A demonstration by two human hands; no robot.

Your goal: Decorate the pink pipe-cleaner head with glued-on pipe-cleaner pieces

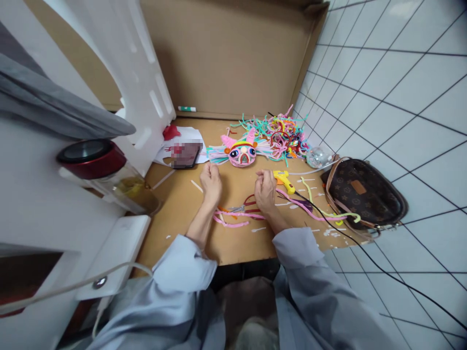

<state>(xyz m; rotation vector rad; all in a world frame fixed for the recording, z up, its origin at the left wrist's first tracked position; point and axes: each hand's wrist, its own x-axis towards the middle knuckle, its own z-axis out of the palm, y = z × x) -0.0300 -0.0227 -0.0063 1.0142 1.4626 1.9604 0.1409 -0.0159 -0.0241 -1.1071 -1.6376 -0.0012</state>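
My left hand (211,184) is closed over the table, left of centre, with its fingers curled in. My right hand (265,188) is also curled, beside a yellow glue gun (286,183). Whatever either hand may hold is hidden or too small to make out. Beyond them lies a fuzzy pink animal face (242,156) with large eyes, pointed ears and a yellow band, with bundles of pastel pipe cleaners on both sides. Between my forearms are scissors (236,209) with red handles, partly hidden by my right hand, and loose pink pipe cleaners (233,224).
Tangled colourful pipe cleaners (279,133) are heaped at the back right. A brown patterned bag (367,192) stands at the right by the tiled wall, with a black cord crossing nearby. At left are a phone (187,154) on paper and a glass tea bottle (127,187).
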